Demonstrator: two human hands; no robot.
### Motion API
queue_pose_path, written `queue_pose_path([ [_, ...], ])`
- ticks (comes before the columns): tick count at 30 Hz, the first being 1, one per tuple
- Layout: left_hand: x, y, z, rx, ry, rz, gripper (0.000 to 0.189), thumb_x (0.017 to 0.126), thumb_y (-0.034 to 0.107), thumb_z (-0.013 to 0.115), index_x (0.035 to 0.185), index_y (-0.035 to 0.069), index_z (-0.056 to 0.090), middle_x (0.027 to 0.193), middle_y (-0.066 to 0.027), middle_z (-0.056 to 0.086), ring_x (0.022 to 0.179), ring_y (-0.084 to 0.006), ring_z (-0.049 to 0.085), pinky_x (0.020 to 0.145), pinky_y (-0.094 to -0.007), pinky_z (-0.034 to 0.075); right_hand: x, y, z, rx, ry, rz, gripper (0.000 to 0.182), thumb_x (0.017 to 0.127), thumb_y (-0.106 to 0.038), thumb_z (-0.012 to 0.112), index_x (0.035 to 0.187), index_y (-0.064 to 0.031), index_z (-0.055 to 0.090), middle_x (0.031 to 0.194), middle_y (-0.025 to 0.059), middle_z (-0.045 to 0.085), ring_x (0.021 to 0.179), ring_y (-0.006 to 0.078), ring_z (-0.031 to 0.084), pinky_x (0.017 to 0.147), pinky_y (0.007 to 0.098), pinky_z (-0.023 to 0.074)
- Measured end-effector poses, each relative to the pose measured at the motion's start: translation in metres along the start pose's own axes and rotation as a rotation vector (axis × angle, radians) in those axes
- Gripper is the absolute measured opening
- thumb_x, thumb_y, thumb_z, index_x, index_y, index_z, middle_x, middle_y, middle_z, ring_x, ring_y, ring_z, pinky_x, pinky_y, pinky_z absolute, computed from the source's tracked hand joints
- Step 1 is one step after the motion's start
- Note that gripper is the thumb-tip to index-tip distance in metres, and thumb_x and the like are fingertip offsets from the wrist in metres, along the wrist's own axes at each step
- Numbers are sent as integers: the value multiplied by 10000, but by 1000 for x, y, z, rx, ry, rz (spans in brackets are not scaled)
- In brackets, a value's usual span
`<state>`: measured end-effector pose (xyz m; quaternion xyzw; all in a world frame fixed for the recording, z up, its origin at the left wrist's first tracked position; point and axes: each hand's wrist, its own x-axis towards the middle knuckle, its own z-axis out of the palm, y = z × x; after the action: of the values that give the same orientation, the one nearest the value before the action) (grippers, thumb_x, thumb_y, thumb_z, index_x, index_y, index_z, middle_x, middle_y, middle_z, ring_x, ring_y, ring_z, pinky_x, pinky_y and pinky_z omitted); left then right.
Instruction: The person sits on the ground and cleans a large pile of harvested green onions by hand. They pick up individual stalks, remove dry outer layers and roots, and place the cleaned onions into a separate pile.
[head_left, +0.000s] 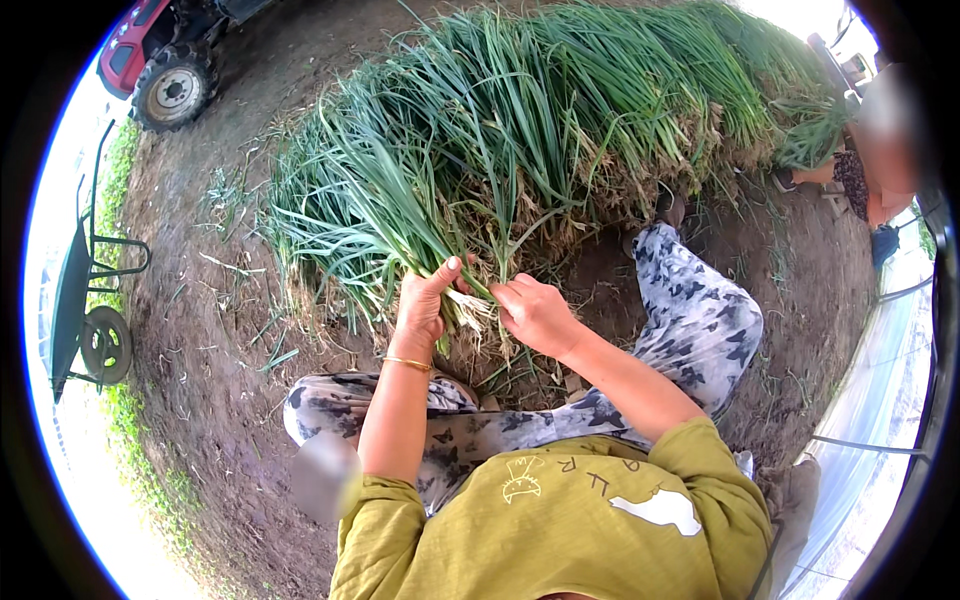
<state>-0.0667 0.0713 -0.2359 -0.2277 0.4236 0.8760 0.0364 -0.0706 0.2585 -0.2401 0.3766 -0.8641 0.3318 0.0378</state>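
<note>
My left hand (424, 304) is closed around a bunch of green onions (390, 217). Their long leaves spread up and to the left, and the pale stems and roots stick out below the thumb. Just to the right, my right hand (544, 315) pinches a green onion stalk (480, 286) between thumb and fingers, close to the bunch's white ends. Behind both hands lies a long pile of green onions (525, 112), roots turned towards me. My right fingers partly hide what they grip.
Bare soil (217, 420) with leaf scraps surrounds my legs. A green wheelbarrow (71, 300) stands at the left, a red tractor's wheel (174, 90) at the upper left. Another person (889, 142) is at the far right, near plastic sheeting (885, 360).
</note>
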Motion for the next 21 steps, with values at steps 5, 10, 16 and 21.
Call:
queue_pose_path([
  [5,3,21,-21,110,216,163,214,784,9,694,975,-20,601,827,-140,669,547,-121,584,483,-228,512,-8,41,15,-169,-11,-100,50,764,-80,625,721,-56,617,647,67,596,667,215,579,595,329,499],
  [10,-3,47,-29,-109,154,295,379,810,-9,651,1173,7,542,869,-107,640,594,-124,553,516,-246,493,2,104,1,-102,208,16,170,844,-161,656,701,-82,611,538,53,558,485,172,543,394,311,439],
  [16,-8,51,-38,-213,309,374,273,845,22,635,1103,2,547,844,-102,634,615,-123,543,539,-259,494,22,123,-9,-210,291,77,82,758,-61,653,822,-64,601,677,107,610,645,299,610,578,391,494],
  [21,-8,83,-74,-469,159,414,226,875,23,604,1091,-9,544,878,-81,611,633,-80,531,555,-205,494,-16,188,5,504,390,845,192,957,-217,536,909,-37,583,881,63,664,719,157,616,616,300,490],
])
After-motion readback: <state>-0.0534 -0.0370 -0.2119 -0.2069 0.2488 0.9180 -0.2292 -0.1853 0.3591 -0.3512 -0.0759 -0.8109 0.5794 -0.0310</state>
